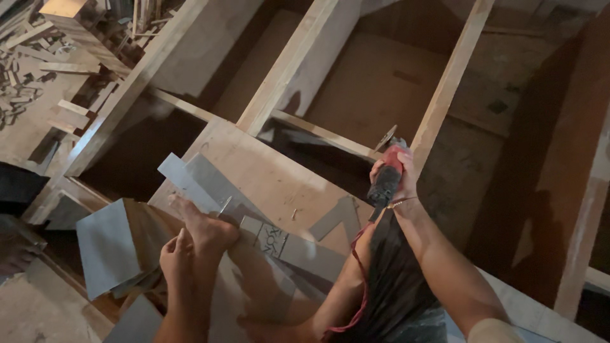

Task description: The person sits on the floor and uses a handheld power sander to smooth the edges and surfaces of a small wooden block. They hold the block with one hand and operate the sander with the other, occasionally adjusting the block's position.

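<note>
My right hand (401, 173) is shut around a red and black angle grinder (383, 184). Its disc (386, 137) points away from me, over the far edge of a plywood board (267, 168). A long grey laminate strip (302, 252) lies slantwise on that board, and my bare foot (204, 227) presses on it. My left hand (173, 255) sits just beside the foot with curled fingers at the edge of a brown sheet (149, 222). I cannot see whether it grips the sheet. Dark hair hangs below the grinder and hides part of the board.
Pale wooden beams (448, 82) of a box frame run away from me, with deep dark bays between them. Grey sheet pieces (108, 244) lie at the left. Scrap wood offcuts (25, 70) litter the floor at the top left. A red cord (362, 286) trails from the grinder.
</note>
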